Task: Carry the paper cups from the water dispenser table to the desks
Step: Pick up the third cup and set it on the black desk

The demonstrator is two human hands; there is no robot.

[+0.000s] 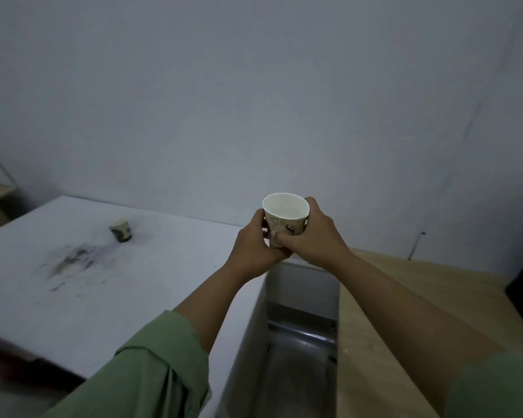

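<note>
Reaching out in green sleeves (151, 372), my left hand (254, 245) and right hand (317, 236) wrap together around a paper cup (286, 217), upright above the gap between desks. Farther left, a second cup (120, 230) stands on the stained white desk (73, 282).

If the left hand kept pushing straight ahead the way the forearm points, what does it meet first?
Beyond the paper cup it already holds with the right hand, the left hand would probably meet only the bare wall; depth is unclear.
</note>
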